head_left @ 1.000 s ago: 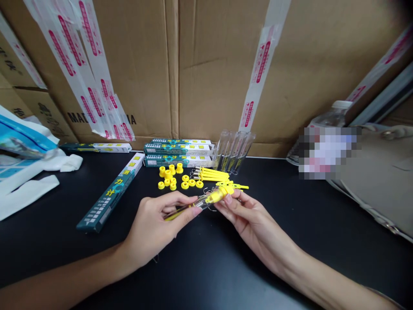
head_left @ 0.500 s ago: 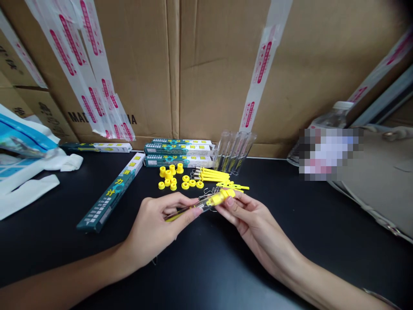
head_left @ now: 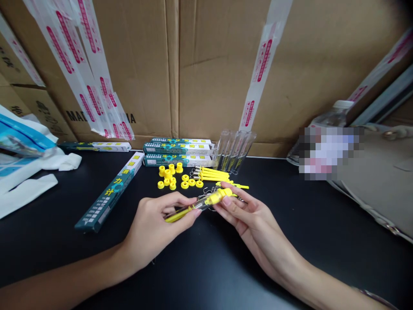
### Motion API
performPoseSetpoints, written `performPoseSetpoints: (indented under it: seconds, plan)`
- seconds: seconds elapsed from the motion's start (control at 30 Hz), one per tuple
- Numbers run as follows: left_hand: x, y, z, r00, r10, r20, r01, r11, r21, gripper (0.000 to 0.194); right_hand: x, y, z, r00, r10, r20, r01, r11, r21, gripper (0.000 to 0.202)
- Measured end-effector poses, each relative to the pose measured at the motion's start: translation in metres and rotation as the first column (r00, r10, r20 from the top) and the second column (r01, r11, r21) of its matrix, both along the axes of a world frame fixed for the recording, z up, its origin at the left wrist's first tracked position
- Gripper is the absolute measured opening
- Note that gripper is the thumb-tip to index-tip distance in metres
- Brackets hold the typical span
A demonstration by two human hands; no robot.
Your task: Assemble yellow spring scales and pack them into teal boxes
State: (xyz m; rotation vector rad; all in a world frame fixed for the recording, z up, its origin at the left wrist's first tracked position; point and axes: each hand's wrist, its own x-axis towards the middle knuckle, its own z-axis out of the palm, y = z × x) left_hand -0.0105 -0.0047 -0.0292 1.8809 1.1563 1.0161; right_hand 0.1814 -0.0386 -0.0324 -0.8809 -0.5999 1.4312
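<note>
My left hand [head_left: 153, 221] is closed around the clear tube of a spring scale [head_left: 180, 214], which has a yellow rod inside. The tube slants up to the right. At its upper end is a yellow cap [head_left: 217, 196], pinched between the thumb and fingers of my right hand [head_left: 250, 217]. Just behind the cap lie metal hooks and springs [head_left: 206, 192], partly hidden by it. Beyond them are several yellow rods with metal ends [head_left: 213, 174] and several small yellow collars and rings [head_left: 172, 175]. Several clear tubes [head_left: 235, 150] stand tilted farther back.
Printed teal and white boxes [head_left: 177, 160] are stacked behind the parts, and another box [head_left: 111, 189] lies slanted at left. A blue and white plastic bag [head_left: 26, 148] is far left. A bottle [head_left: 340, 113] and a beige bag [head_left: 383, 172] stand right. Cardboard [head_left: 213, 86] walls the back.
Both hands keep their hold on the spring scale. The cap and my right fingers have shifted very slightly left, and the right index finger is a little higher. The view has moved slightly.
</note>
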Motion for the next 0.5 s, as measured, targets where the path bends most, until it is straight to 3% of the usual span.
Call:
performPoseSetpoints:
  seconds: [0.3,0.5]
  plan:
    - [-0.0021,-0.0028,-0.0005,0.995,0.039,-0.096,-0.012,0.962,0.272,0.009,0.0024,0.0000,-0.0034,0.998,0.051,0.035,-0.051,0.999,0.016,0.021]
    - [-0.0018,-0.0008,-0.0013,0.996,0.026,-0.087,-0.006,0.976,0.219,0.011,0.0028,0.0014,-0.0048,0.999,0.052,0.012,-0.052,0.998,0.018,0.015]
